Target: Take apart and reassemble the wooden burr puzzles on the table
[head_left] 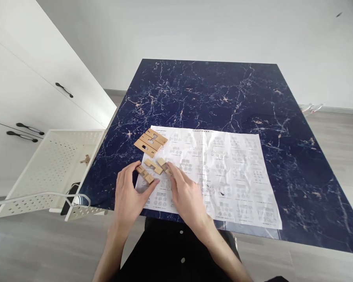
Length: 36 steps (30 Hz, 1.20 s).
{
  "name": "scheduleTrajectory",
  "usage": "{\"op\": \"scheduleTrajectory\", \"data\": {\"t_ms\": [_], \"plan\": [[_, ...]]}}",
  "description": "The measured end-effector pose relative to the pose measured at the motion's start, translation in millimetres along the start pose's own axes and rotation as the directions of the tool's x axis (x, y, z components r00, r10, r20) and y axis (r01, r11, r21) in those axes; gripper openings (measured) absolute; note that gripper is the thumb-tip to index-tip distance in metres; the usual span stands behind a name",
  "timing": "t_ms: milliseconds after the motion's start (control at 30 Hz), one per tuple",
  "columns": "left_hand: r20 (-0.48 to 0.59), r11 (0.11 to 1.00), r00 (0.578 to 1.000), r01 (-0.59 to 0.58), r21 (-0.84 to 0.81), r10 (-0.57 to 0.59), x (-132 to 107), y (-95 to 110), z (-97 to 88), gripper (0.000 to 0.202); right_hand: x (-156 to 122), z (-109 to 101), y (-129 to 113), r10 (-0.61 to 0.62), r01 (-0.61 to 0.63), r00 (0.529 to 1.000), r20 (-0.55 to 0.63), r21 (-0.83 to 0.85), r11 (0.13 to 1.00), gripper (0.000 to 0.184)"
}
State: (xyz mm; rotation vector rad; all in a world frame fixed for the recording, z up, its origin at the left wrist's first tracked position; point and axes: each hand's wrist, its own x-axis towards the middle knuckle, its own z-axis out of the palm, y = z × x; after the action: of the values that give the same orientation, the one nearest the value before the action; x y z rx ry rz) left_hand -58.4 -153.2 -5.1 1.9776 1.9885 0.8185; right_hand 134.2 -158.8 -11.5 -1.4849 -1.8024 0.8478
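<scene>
Between the thumb and forefinger of my left hand (pixel 129 192) is a notched wooden puzzle piece (pixel 144 174), gripped at its two ends. My right hand (pixel 186 192) pinches another wooden puzzle piece (pixel 164 165), partly hidden behind its fingers. A third notched piece (pixel 153 165) lies between the two, on the paper. Just beyond them, flat wooden plates (pixel 151 142) with cut-out slots and printed numbers rest side by side on the corner of the sheet. The large creased instruction sheet (pixel 223 172) carries rows of small printed diagrams and lies under both hands.
The sheet lies on a dark blue marbled table (pixel 211 94). To the left stands a white perforated cart (pixel 50 164) with a small wooden object (pixel 85 159) inside. White cabinets (pixel 32 74) with black handles are behind it.
</scene>
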Motion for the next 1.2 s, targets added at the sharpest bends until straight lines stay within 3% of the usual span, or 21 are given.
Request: {"op": "scheduleTrajectory", "data": {"t_ms": [167,333,433,667,867,1067,1200], "plan": [[0.064,0.986,0.984,-0.167,-0.018,0.168,6.8,4.5,2.7,0.08,-3.3,-1.5,-1.3,-0.087,0.079,0.985,0.148,0.064,0.995,0.058],[0.173,0.952,0.938,-0.306,0.001,0.301,17.2,5.0,8.5,0.056,-11.6,-14.3,-1.6,-0.005,-0.018,0.993,0.118,0.192,0.981,0.05],[0.16,0.964,0.952,-0.266,0.019,0.259,19.0,3.6,11.5,0.047,-22.0,-26.5,0.6,0.046,-0.07,0.992,0.115,0.211,0.975,0.046],[0.042,0.993,0.995,-0.09,0.083,0.086,19.1,-6.5,11.1,0.048,-51.7,-52.1,23.2,0.129,-0.141,0.989,0.075,0.191,0.971,0.035],[0.003,0.991,0.997,-0.082,0.105,0.082,31.4,-12.6,16.1,0.055,-49.4,-67.6,43.0,0.115,-0.117,0.993,0.024,0.171,0.978,0.028],[-0.056,0.985,0.987,-0.146,0.095,0.152,30.2,-2.2,19.9,0.067,-43.2,-79.2,45.9,0.045,-0.057,0.993,0.114,0.103,0.993,0.033],[-0.033,0.988,0.99,-0.133,0.074,0.136,21.1,0.3,15.6,0.067,-47.0,-79.2,47.0,0.053,-0.07,0.99,0.128,0.135,0.988,0.031]]}}
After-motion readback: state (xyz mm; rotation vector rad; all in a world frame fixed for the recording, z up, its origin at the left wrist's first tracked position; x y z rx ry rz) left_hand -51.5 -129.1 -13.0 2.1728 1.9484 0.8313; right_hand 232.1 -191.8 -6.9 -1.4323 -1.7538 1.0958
